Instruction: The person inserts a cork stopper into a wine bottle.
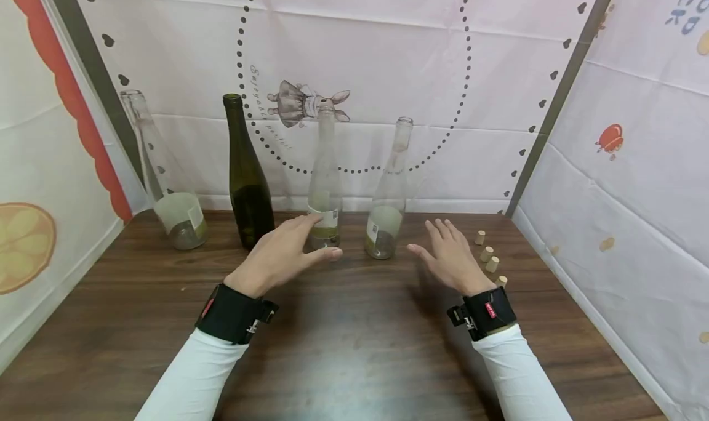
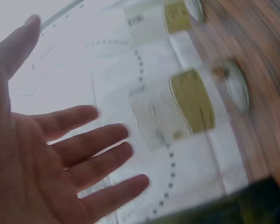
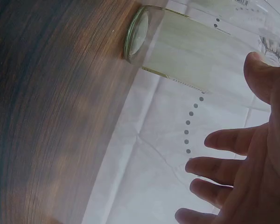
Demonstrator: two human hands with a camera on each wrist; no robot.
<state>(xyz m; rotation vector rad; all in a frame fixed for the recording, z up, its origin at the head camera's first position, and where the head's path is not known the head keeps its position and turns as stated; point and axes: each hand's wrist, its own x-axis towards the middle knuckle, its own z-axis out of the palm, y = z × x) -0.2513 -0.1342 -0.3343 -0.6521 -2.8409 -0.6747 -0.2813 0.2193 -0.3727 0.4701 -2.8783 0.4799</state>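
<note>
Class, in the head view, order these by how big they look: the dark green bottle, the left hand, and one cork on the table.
1. Dark green bottle
2. Left hand, though it is nearer the camera, which enlarges it
3. Cork, clearly smallest

Legible text was scant. The backdrop (image 1: 388, 52) carried a curved line of cursive lettering (image 1: 268, 107) beside the rabbit drawing; its first word appeared to read "Enjoy", the rest was too small to make out. The right-hand panel (image 1: 637, 162) showed blue letters (image 1: 685, 5), cut off at the frame edge and unreadable. Labels on the clear bottle (image 1: 325, 215) and its neighbouring bottle (image 1: 384, 224) bore barcodes and fine print, none readable.
</note>
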